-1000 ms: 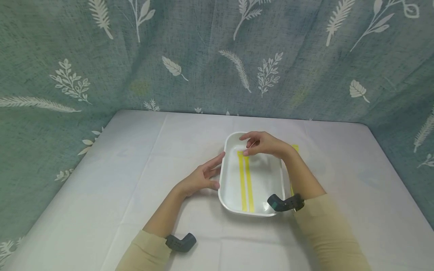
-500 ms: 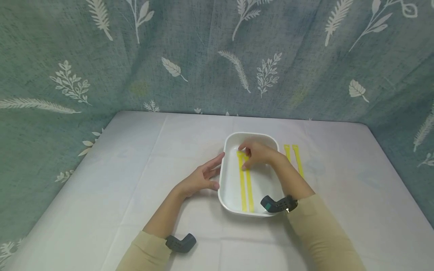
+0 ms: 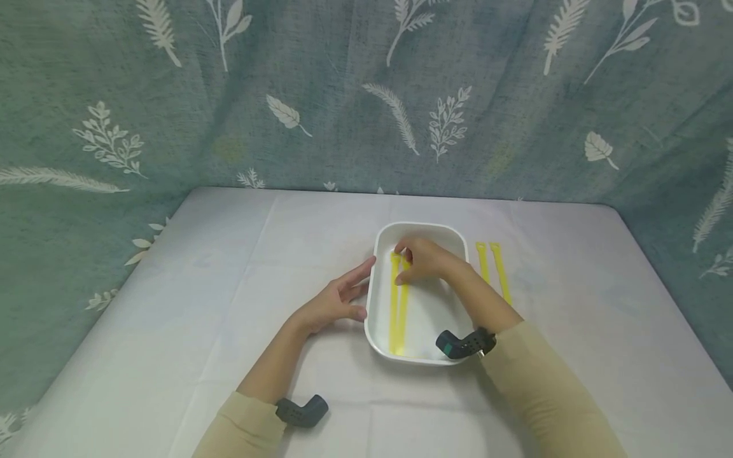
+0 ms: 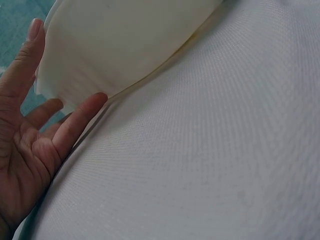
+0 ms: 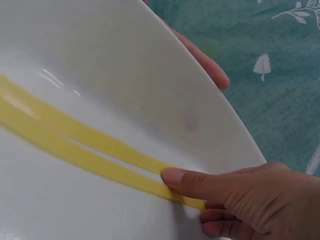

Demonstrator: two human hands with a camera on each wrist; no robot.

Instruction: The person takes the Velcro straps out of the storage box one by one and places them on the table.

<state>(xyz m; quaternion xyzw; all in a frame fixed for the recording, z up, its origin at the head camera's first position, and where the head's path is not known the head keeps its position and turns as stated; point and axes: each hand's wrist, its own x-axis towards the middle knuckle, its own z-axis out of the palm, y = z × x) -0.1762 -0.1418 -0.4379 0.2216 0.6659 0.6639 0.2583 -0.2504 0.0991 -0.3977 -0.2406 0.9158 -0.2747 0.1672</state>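
The left hand [image 3: 332,306] sits at the nine o'clock side of the white tray [image 3: 438,312], its grip spread, fingertips and thumb against the outer wall; this probably keeps the tray from sliding on the surface [image 3: 258,242]. Inside, the inner yellow strips [image 3: 394,312] lie in the tray's left half, running from about eleven o'clock towards seven, side by side, presumably to leave the right half free. The right hand [image 3: 424,259] reaches in from four o'clock, thumb and curled fingers pinching the far ends of that pair, likely so both can be handled together. Outside at two o'clock, the outer yellow strips [image 3: 501,270] rest parallel on the surface, within easy reach; the forearm hides their near ends.

All the strips are long, narrow, flat and bright yellow. The inner pair's gap narrows towards seven o'clock, and one shows a glossy, finely ribbed patch. The outer pair's far tips widen slightly.
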